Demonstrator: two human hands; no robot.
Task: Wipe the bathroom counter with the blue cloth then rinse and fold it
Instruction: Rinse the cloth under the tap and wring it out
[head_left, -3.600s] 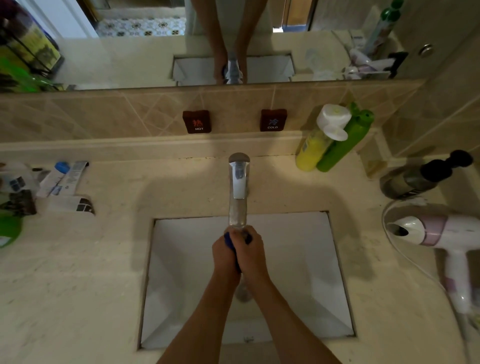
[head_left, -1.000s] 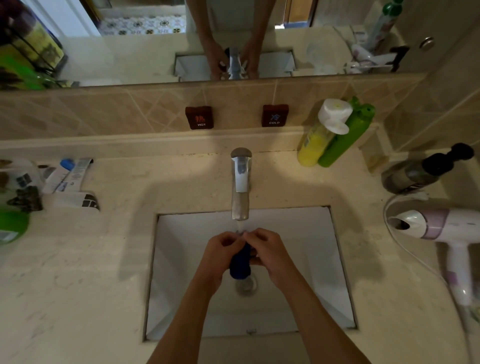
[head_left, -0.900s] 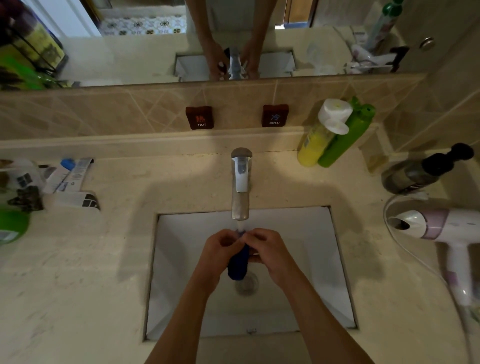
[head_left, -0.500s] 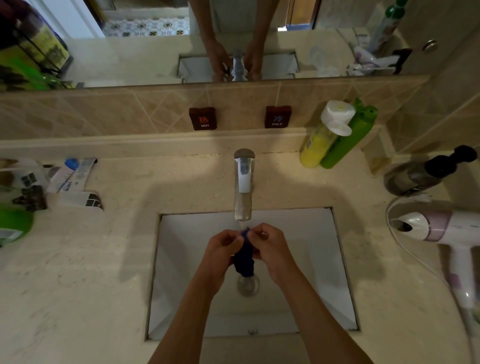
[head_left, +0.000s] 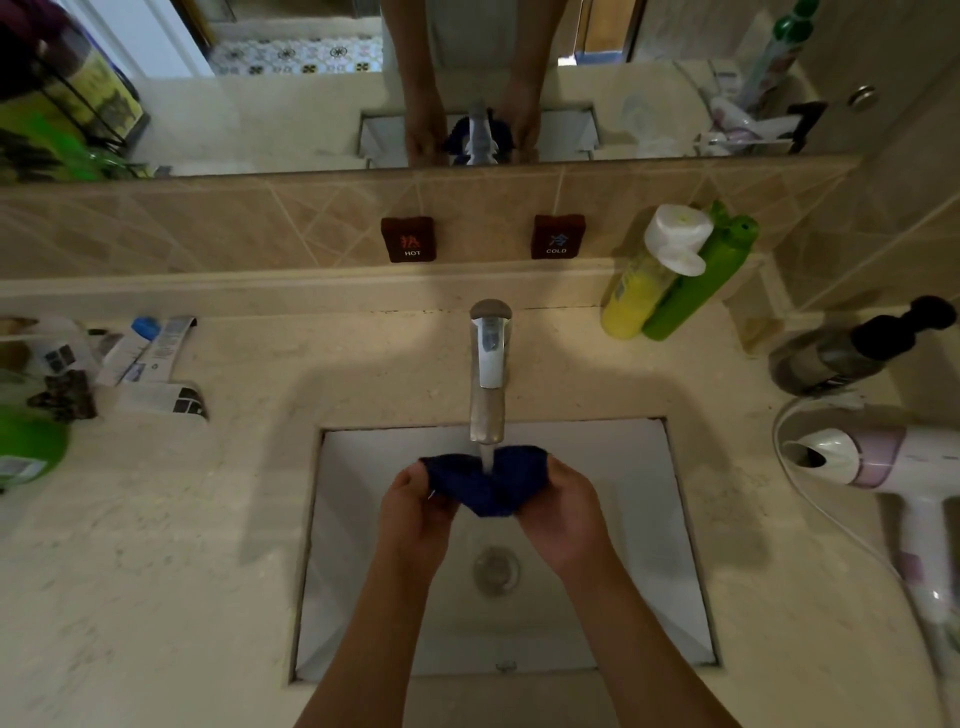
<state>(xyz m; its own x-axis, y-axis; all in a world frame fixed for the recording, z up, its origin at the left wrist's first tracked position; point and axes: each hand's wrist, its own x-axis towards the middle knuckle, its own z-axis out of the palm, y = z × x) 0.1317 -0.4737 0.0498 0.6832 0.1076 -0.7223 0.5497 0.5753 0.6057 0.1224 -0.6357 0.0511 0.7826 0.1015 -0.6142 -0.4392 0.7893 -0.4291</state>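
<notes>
The dark blue cloth is stretched between both hands over the white sink, right under the chrome faucet. A thin stream of water runs from the spout onto the cloth's middle. My left hand grips the cloth's left end and my right hand grips its right end. The beige counter surrounds the sink on both sides.
Toothpaste tubes and a green container lie at the left. A yellow bottle and a green bottle stand behind the sink at the right. A pump bottle and a hair dryer lie at the far right.
The cloth was bunched into a tight roll between my hands. My hands have moved apart and the cloth is now spread wider under the running water.
</notes>
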